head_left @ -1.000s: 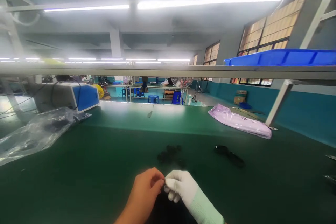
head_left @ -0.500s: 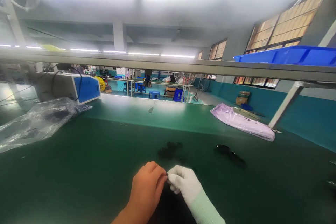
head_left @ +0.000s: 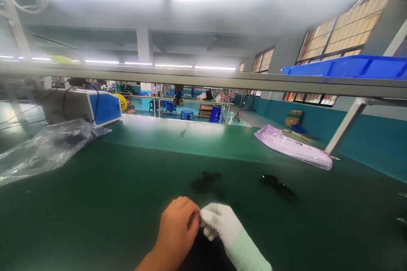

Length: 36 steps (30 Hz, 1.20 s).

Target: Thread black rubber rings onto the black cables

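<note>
My bare left hand [head_left: 178, 229] is closed, its fingertips pinched together near the bottom middle of the view. Against them press the fingertips of my right hand [head_left: 221, 224], which wears a white glove with a pale green cuff and is closed too. Whatever sits between the fingertips is too small and hidden to make out. Just beyond the hands, a loose group of small black pieces [head_left: 203, 183] lies on the green table [head_left: 127, 186]. Farther right are black glossy parts [head_left: 270, 179] on the same surface.
Clear plastic bags [head_left: 54, 148] lie at the left beside a blue and grey machine [head_left: 106, 108]. A pink wrapped bundle [head_left: 292, 146] rests at the back right near a slanted post [head_left: 345, 127]. Above, a shelf bar [head_left: 190, 77] crosses the view, with a blue tray [head_left: 346, 67] on it.
My right hand has shifted slightly left and down, with its fingertips still against those of my left hand. The small dark bit seen between the fingertips earlier is now hidden.
</note>
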### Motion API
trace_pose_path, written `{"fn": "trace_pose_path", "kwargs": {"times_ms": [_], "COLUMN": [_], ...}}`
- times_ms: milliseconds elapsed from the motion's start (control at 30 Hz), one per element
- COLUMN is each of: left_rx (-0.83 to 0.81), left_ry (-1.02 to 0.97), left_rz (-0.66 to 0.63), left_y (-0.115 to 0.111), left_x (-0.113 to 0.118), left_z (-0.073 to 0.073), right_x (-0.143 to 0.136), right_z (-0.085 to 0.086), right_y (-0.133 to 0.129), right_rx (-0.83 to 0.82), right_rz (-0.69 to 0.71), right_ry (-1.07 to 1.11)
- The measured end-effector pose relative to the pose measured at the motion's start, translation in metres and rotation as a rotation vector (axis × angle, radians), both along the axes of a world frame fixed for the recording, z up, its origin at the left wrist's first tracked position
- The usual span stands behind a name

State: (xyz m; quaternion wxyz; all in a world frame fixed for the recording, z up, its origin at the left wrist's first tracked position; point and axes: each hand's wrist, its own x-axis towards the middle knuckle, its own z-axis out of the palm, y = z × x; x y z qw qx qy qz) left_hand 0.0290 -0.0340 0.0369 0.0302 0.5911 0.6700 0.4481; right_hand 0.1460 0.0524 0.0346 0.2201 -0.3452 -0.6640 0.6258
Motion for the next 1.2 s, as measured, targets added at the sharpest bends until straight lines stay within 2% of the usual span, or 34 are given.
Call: {"fn": "trace_pose_path", "kwargs": {"times_ms": [167,267,367,500,567,667,767,867,1033,1100,1200], "left_rx": [-0.06,-0.106,-0.316,-0.557,-0.601,-0.598,-0.592,-0.602,-0.582,-0.551,-0.496], "left_ry": [-0.176,-0.236,-0.112,0.06,0.126,0.18,0.171,0.101,-0.108,-0.188,-0.277], "left_rz": [0.031,0.152,0.212,0.098,0.116,0.194,0.219,0.205,0.08,0.011,-0.077], "left_y": [0.003,0.005,0.003,0.006,0.02,0.052,0.082,0.095,0.078,0.066,0.053], "left_x": [-0.002,-0.02,-0.042,-0.053,-0.049,-0.037,-0.03,-0.037,-0.058,-0.056,-0.042], "left_z": [0.001,0.007,0.018,0.026,0.024,0.013,-0.001,-0.008,-0.001,0.003,0.009], "right_x": [-0.002,0.008,0.025,0.041,0.042,0.039,0.037,0.04,0.038,0.032,0.021], "right_z": [-0.002,0.008,0.023,0.033,0.032,0.03,0.032,0.039,0.047,0.046,0.041], "right_y": [0.001,0.013,0.03,0.036,0.033,0.028,0.026,0.027,0.026,0.022,0.014], "right_rx": [0.032,0.139,0.283,0.447,0.494,0.581,0.64,0.632,0.578,0.542,0.453], "right_rz": [-0.071,-0.131,-0.18,-0.122,-0.08,-0.091,-0.122,-0.146,-0.197,-0.19,-0.132], "right_ry": [-0.013,-0.092,-0.207,-0.446,-0.572,-0.686,-0.711,-0.686,-0.553,-0.471,-0.331]}}
